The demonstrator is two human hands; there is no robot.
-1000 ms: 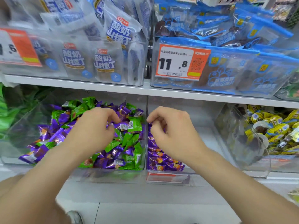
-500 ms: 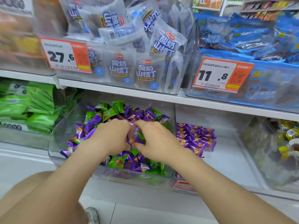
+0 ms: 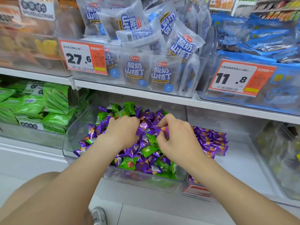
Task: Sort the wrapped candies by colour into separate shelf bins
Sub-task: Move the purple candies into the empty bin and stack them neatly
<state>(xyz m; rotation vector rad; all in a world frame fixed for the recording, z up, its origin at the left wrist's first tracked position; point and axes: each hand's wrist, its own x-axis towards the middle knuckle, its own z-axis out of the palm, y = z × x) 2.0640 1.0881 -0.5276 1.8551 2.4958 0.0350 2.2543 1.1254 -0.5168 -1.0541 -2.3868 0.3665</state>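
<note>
Place: a shop, in its snack aisle
Prices: orange-and-white price card (image 3: pixel 83 57) printed 27.6 with a barcode, second card (image 3: pixel 233 77) printed 11.8
Shelving: white shelf (image 3: pixel 129 92) boards in tiers
Stock: clear bin (image 3: pixel 146 179) of wrapped candies (image 3: pixel 146 150), rows of identical sealed snack bags (image 3: pixel 162 75)

The lower shelf (image 3: pixel 24 161) carries three clear bins side by side: green-packet bin (image 3: pixel 32 137), mixed bin (image 3: pixel 76 135), purple bin (image 3: pixel 241 169).
</note>
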